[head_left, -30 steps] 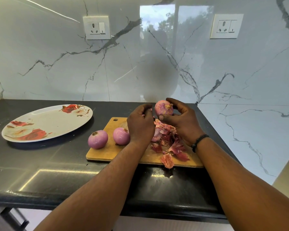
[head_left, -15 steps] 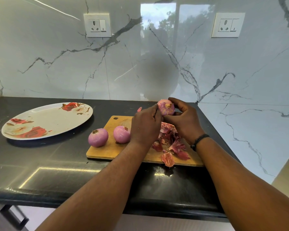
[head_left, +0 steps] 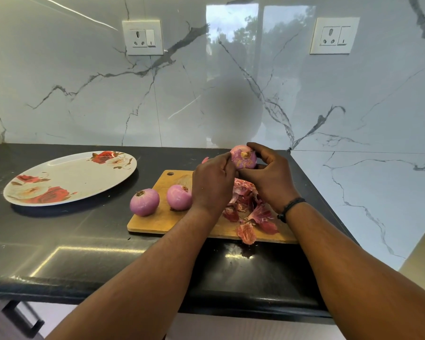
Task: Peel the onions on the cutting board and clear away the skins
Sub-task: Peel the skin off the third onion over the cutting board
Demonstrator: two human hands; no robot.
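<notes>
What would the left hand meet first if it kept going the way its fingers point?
The onion held in the right hand. The left hand points up-right, its fingers already at the onion's left side; contact looks likely, though depth is unclear.

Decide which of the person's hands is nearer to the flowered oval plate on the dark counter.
Left. The left hand is over the wooden cutting board, on the side facing the flowered oval plate. The right hand is farther right, holding the purple onion.
</notes>
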